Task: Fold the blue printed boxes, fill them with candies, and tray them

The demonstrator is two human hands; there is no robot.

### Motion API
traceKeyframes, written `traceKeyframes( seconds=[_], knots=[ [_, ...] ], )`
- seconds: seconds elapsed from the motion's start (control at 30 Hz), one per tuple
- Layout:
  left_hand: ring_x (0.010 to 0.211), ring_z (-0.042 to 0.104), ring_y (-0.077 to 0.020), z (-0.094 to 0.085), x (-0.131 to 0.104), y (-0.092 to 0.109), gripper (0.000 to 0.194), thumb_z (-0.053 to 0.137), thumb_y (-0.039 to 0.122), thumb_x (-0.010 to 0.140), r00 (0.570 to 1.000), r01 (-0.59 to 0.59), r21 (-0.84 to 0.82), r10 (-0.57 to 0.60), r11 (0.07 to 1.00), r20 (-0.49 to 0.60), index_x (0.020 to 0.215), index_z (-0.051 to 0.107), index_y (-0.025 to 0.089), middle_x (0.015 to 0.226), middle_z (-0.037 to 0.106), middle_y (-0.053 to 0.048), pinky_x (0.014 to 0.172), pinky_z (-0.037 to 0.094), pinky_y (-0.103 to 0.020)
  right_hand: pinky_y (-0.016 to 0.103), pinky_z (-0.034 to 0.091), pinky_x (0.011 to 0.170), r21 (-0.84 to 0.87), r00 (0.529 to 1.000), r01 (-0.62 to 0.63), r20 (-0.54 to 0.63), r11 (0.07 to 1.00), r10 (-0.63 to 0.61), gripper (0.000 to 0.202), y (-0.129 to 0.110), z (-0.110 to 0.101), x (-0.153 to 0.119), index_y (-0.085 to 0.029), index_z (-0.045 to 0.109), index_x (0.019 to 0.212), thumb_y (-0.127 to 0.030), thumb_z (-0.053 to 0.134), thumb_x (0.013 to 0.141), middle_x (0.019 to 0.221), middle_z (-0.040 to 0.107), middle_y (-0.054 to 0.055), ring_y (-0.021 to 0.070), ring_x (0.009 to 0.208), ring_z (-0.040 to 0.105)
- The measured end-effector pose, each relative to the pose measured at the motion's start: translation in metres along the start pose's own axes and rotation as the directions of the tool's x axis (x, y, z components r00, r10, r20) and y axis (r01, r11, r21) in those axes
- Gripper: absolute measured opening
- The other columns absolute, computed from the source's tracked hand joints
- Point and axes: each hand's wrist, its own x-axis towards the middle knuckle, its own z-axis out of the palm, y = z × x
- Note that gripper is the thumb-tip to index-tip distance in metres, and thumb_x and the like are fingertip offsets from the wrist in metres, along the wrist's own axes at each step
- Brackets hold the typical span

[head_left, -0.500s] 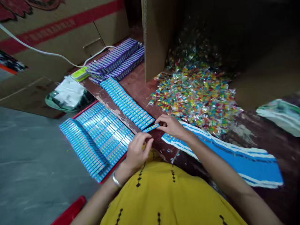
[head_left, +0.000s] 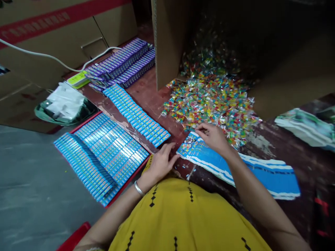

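My left hand (head_left: 161, 162), its thumb and fingers apart and holding nothing, is between the near end of a row of small blue boxes (head_left: 137, 115) and a fanned stack of blue printed flat cards (head_left: 272, 177). Over the upper left edge of that stack, my right hand (head_left: 213, 137) has thumb and fingertips closed together. Whatever is between them, if anything, is too small to make out. A heap of small clear wrapped packets with colourful contents (head_left: 209, 104) lies just beyond my right hand.
A red-edged tray (head_left: 125, 188) full of blue boxes sits at left. Purple boxes (head_left: 125, 59), a yellow-green box (head_left: 78, 79) and a white cable (head_left: 49, 55) are behind. A bowl of white pieces (head_left: 65, 101) stands left; a cardboard flap (head_left: 167, 45) rises beside the heap.
My right hand has let go of a blue box, now at the row's near end, and moved right to the flat cards. My left hand has shifted slightly right.
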Motion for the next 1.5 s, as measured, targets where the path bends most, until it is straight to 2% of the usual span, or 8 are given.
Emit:
traceKeyframes(
  seconds=[0.17, 0.33, 0.6, 0.83, 1.0, 1.13, 1.3, 1.5],
  knots=[
    [0.098, 0.065, -0.0257, 0.012, 0.025, 0.028, 0.05, 0.048, 0.05, 0.093, 0.995, 0.009, 0.202, -0.028, 0.979, 0.092, 0.131, 0.044, 0.019, 0.122, 0.053, -0.011, 0.082, 0.054, -0.038, 0.027, 0.041, 0.065, -0.244, 0.994, -0.072, 0.061, 0.967, 0.089, 0.014, 0.003, -0.005, -0.006, -0.021, 0.07, 0.087, -0.025, 0.056, 0.089, 0.085, 0.069, 0.003, 0.0178, 0.074, 0.063],
    [0.094, 0.067, -0.0278, 0.021, 0.041, 0.033, 0.058, 0.06, 0.048, 0.086, 0.985, 0.05, 0.325, -0.1, 0.944, 0.138, 0.131, 0.043, 0.016, 0.121, 0.05, -0.012, 0.077, 0.054, -0.037, 0.03, 0.042, 0.069, -0.444, 0.98, -0.112, 0.096, 0.889, 0.172, 0.025, 0.002, 0.001, -0.008, -0.022, 0.073, 0.093, -0.028, 0.049, 0.094, 0.094, 0.071, 0.007, 0.0229, 0.085, 0.066],
    [0.095, 0.067, -0.0281, 0.02, 0.042, 0.032, 0.053, 0.062, 0.05, 0.084, 0.982, 0.079, 0.344, -0.133, 0.935, 0.136, 0.124, 0.047, 0.018, 0.12, 0.05, -0.01, 0.075, 0.053, -0.036, 0.036, 0.048, 0.082, -0.445, 0.987, -0.06, 0.108, 0.894, 0.12, 0.037, 0.005, 0.007, -0.01, -0.022, 0.061, 0.129, -0.03, 0.045, 0.096, 0.115, 0.068, 0.01, 0.027, 0.102, 0.064],
    [0.093, 0.066, -0.0258, 0.019, 0.047, 0.03, 0.046, 0.067, 0.047, 0.081, 0.981, 0.08, 0.343, -0.135, 0.936, 0.14, 0.112, 0.048, 0.018, 0.117, 0.053, -0.01, 0.07, 0.05, -0.032, 0.038, 0.041, 0.102, -0.334, 0.981, 0.098, 0.189, 0.937, -0.035, 0.039, 0.017, 0.005, 0.014, -0.02, 0.062, 0.127, -0.035, 0.037, 0.1, 0.136, 0.059, 0.008, 0.0246, 0.124, 0.054],
    [0.093, 0.066, -0.0239, 0.021, 0.047, 0.027, 0.047, 0.068, 0.049, 0.08, 0.985, 0.124, 0.297, -0.155, 0.947, 0.081, 0.108, 0.046, 0.019, 0.112, 0.057, -0.007, 0.07, 0.047, -0.03, 0.031, 0.043, 0.089, -0.31, 0.981, 0.108, 0.188, 0.945, -0.05, 0.038, 0.012, -0.001, 0.035, -0.02, 0.07, 0.104, -0.032, 0.034, 0.102, 0.117, 0.069, 0.007, 0.0226, 0.111, 0.06],
    [0.092, 0.067, -0.0232, 0.023, 0.047, 0.025, 0.046, 0.072, 0.046, 0.077, 0.983, 0.148, 0.266, -0.172, 0.953, 0.07, 0.106, 0.046, 0.02, 0.108, 0.059, -0.006, 0.071, 0.046, -0.03, 0.029, 0.043, 0.08, -0.32, 0.999, -0.001, 0.046, 0.947, 0.017, 0.036, 0.002, -0.003, 0.016, -0.02, 0.072, 0.091, -0.035, 0.04, 0.099, 0.1, 0.071, 0.008, 0.0213, 0.095, 0.064],
    [0.09, 0.066, -0.0225, 0.023, 0.045, 0.024, 0.044, 0.068, 0.046, 0.081, 0.986, 0.143, 0.251, -0.16, 0.957, 0.049, 0.107, 0.046, 0.019, 0.102, 0.061, -0.006, 0.071, 0.046, -0.03, 0.027, 0.042, 0.07, -0.173, 0.998, -0.058, -0.032, 0.983, 0.053, 0.02, -0.001, 0.004, -0.01, -0.021, 0.072, 0.087, -0.035, 0.058, 0.089, 0.089, 0.071, 0.005, 0.0188, 0.082, 0.064],
    [0.112, 0.055, -0.0256, 0.021, 0.039, 0.031, 0.049, 0.064, 0.043, 0.084, 0.998, -0.055, 0.346, 0.055, 0.936, 0.01, 0.122, 0.046, 0.018, 0.116, 0.06, -0.01, 0.09, 0.045, -0.036, 0.024, 0.037, 0.057, 0.057, 0.979, -0.146, -0.136, 0.988, 0.152, 0.016, -0.006, 0.009, -0.013, -0.019, 0.064, 0.073, -0.032, 0.06, 0.081, 0.066, 0.066, 0.0, 0.0147, 0.061, 0.059]
  ],
)
